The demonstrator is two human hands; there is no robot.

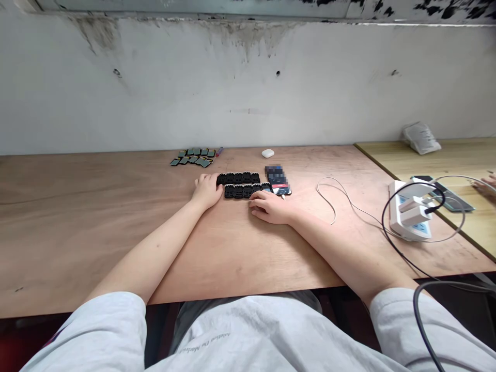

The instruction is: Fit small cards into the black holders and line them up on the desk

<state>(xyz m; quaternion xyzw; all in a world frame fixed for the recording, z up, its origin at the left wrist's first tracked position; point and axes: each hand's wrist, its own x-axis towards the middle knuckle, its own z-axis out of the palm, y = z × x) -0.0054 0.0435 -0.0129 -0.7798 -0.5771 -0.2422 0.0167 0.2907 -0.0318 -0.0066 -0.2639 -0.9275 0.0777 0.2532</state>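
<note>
Two rows of small black plastic parts (241,185) lie on the wooden table (96,217) in front of me. My left hand (206,190) rests at the left end of the rows, fingers curled against the parts. My right hand (269,206) lies just below the right end of the front row, fingers bent and touching the last parts. Whether either hand grips a part is hidden. Behind the rows, several small green chips (194,157) are spread out, with a pink pen (219,151) beside them.
A phone (278,181) on a white cable (329,199) lies right of the rows. A white earbud case (267,153) sits further back. At the right stand a power strip (408,217) with chargers, another phone (449,194), a bag (421,137) and another person's hand (487,185).
</note>
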